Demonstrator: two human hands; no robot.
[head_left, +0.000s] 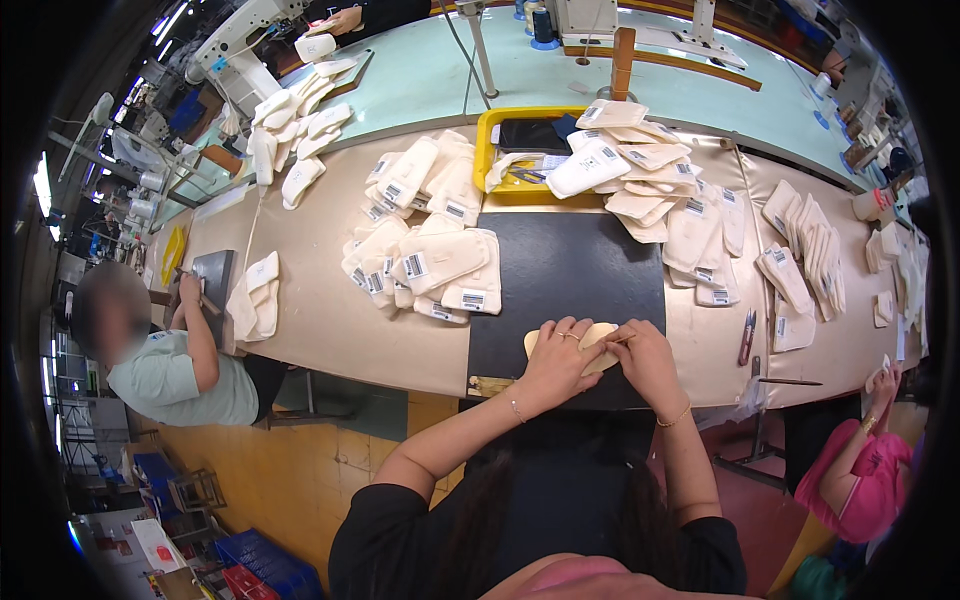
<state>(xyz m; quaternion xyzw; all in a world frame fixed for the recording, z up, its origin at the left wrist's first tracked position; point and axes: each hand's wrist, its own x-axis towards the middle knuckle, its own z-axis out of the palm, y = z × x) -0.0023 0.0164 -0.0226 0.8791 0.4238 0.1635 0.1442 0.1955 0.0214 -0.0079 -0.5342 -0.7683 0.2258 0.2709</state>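
Looking down from the head camera, the left hand [558, 352] lies spread, fingers fanned and pressed flat on a cream insole-shaped piece [590, 345], seemingly to pin it so it cannot slide. The right hand [640, 350] is drawn together at the piece's right edge, thumb and forefinger pinched on what looks like a thin tool or pen; it is too small to say which. The piece rests on the near edge of a black work mat [570, 270], close to the body, where both hands reach it easily and the dark surface sets off its pale outline.

Behind the mat, a heap of labelled cream pieces [425, 255] lies to the left and another heap [650, 180] to the right, both within arm's reach. A yellow tray [484, 150] sits beyond the mat, holding a dark flat object and small items. A pair of snips [747, 336] lies on the tan table [310, 300] just right of the mat.

At the left, a person in a pale green shirt [175, 375] works at the same table; at the right, a pink sleeve [865, 480] shows.
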